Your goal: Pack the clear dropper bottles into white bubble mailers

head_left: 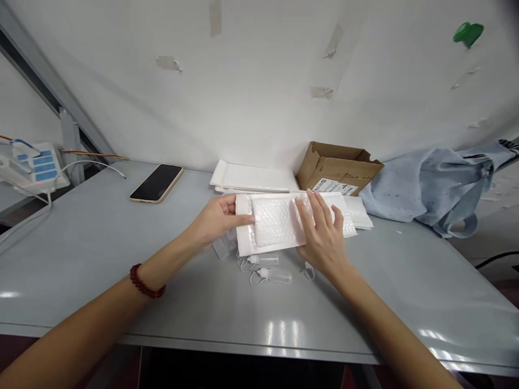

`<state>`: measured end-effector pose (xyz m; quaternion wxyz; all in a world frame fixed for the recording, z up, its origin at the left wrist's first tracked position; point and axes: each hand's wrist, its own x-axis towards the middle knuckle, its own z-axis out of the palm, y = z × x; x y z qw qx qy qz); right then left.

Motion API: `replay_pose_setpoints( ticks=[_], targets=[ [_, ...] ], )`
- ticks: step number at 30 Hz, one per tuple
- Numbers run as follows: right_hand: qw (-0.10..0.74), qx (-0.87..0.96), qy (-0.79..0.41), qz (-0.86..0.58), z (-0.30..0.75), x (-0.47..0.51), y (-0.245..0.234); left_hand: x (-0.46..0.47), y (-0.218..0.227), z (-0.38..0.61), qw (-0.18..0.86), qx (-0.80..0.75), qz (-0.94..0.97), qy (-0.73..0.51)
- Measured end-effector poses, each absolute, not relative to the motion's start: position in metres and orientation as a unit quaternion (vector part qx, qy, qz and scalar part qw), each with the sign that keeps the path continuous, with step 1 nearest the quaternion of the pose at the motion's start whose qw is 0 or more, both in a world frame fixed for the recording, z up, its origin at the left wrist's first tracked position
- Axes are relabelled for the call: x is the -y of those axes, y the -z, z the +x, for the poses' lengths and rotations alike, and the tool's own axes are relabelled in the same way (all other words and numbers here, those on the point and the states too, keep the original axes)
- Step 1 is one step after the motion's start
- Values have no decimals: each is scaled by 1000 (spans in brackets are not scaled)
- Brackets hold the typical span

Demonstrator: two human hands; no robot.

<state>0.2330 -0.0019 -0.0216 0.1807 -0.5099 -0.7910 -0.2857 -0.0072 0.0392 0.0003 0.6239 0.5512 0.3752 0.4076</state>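
Observation:
A white bubble mailer (245,232) is held up at a slight tilt over the middle of the table, with a smaller bubble-textured white packet or folded part (275,221) on its face. My left hand (214,219) pinches the mailer's left end, thumb on top. Across its right half lies my right hand (322,232), fingers somewhat apart and pressing on the face; its thumb is hidden. Below the mailer are two small clear dropper bottles with white tops, an upper bottle (265,260) and a lower bottle (278,276). Other clear plastic pieces (222,247) are partly covered.
More white mailers (255,175) are stacked at the wall. An open cardboard box (340,167) stands right of them, beside a light blue cloth bag (417,181). A phone (157,183) lies at the back left. A white cable (51,197) runs along the left side.

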Motion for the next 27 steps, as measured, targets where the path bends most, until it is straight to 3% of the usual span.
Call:
replay_pose_setpoints(
  ticks=[11,21,24,27],
  targets=[
    [211,851,201,-438,234,12,4,-17,-5,31,586,-331,623,-398],
    [202,782,276,-521,290,-4,-13,-28,-7,61,519,-427,619,-406],
    [216,749,283,-559,312,-12,-13,-14,-3,74,408,-410,756,-307],
    [222,740,276,-572,321,-18,-9,2,5,91,228,-312,907,-168]
  ],
)
